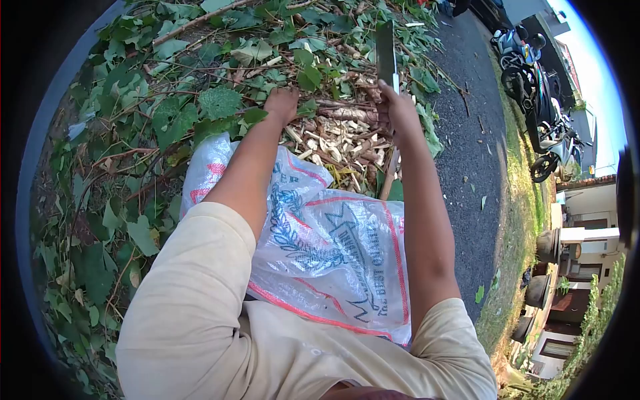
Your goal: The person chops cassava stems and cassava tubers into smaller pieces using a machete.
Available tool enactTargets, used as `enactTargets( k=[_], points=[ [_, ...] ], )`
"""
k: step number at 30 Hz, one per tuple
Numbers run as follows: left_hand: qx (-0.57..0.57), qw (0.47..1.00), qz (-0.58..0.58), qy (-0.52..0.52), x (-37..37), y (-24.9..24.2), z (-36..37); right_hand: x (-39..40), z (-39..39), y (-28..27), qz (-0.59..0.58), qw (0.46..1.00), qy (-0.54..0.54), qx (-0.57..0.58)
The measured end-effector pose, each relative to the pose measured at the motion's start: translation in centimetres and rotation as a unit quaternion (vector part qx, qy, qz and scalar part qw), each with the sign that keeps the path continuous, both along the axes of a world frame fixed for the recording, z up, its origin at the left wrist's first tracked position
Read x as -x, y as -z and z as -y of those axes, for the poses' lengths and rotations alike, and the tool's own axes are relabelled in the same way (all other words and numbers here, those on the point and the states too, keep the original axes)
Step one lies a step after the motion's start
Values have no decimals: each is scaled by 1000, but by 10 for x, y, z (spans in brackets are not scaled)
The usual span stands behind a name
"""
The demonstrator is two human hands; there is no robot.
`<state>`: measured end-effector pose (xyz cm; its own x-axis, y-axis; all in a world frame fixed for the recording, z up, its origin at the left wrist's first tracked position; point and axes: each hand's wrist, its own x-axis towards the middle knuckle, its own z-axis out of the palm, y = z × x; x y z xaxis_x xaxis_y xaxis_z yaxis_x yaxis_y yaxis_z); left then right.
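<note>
My right hand (399, 107) is closed around the handle of a broad dark chopping knife (385, 53) whose blade points away from me. My left hand (282, 105) reaches down into a heap of pale cut wood pieces (337, 137) and leafy branches; its fingers are hidden among them, so whether it grips anything is unclear. A brown branch (347, 113) lies between the two hands. A white woven plastic sack (327, 247) with red and blue print is spread over my lap below both forearms.
Green leaves and cut branches (167, 120) cover the ground on the left and ahead. A dark asphalt strip (467, 147) runs on the right, with parked motorbikes (540, 100) and a house (587, 220) beyond a grass verge.
</note>
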<state>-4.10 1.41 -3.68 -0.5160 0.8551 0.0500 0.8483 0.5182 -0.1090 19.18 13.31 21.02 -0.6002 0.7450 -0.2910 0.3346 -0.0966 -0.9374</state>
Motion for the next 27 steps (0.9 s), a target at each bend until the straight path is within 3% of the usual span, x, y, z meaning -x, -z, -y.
enactTargets(
  k=[2, 5, 6, 8, 10, 11, 12, 13, 17, 21, 23, 24, 26, 27],
  points=[
    [-10, 1000, -13, 3, 0, -1, 1, 14, -5, -70, -121, 990, -10, -71],
    [5, 1000, -10, 25, -4, -15, 6, 27, 7, -147, -340, 910, -63, -229],
    [6, 1000, -3, 22, -4, -15, 5, 29, 17, -157, -346, 891, -15, -293],
    [7, 1000, 3, 12, -1, -17, 7, 40, 25, -141, -351, 867, 27, -352],
    [8, 1000, 7, 11, -7, -23, 9, 47, 7, -50, -437, 822, 58, -361],
    [6, 1000, 6, 9, -7, -25, 10, 44, 5, 18, -380, 864, 73, -323],
    [3, 1000, 13, 11, -9, -26, 12, 26, -15, 115, -178, 937, 69, -293],
    [-2, 1000, 20, 13, -8, -27, 10, -6, -19, 179, 94, 966, -23, -239],
    [12, 1000, 18, 4, 3, -4, -2, -77, 32, 172, 202, 978, -46, -3],
    [13, 1000, 3, 26, -8, -27, 9, -104, 20, 120, 174, 984, -39, 10],
    [24, 999, -16, 27, -9, -23, 6, -117, 11, 108, 145, 987, -52, -43],
    [20, 999, -34, 29, -7, -21, 6, -124, 3, 116, 97, 993, -61, -2],
    [16, 996, -83, 33, -11, -29, 5, -132, 7, 131, 62, 997, -20, -44],
    [19, 997, -65, 23, -15, -36, 5, -133, 20, 123, 98, 995, 5, -35]
  ],
)
